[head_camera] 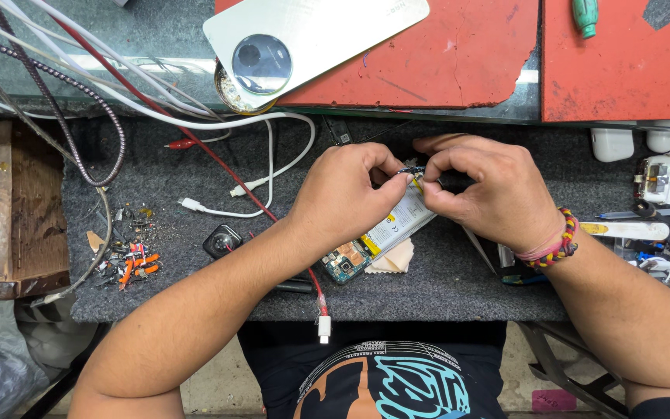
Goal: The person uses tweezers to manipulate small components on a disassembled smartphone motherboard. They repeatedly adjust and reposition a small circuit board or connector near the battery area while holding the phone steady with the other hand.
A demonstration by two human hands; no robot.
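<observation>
An opened phone with its battery and green circuit board showing lies tilted on the grey mat. My left hand pinches its upper end. My right hand, with a beaded bracelet at the wrist, meets the left one and pinches a small dark part with a bit of yellow just above the phone. A beige cloth peeks out under the phone. Most of the phone's top end is hidden by my fingers.
A white phone back cover rests on a red mat at the back. White, red and braided cables cross the left side. Small orange scraps lie at left. White chargers and tools sit at right. A green-handled screwdriver lies top right.
</observation>
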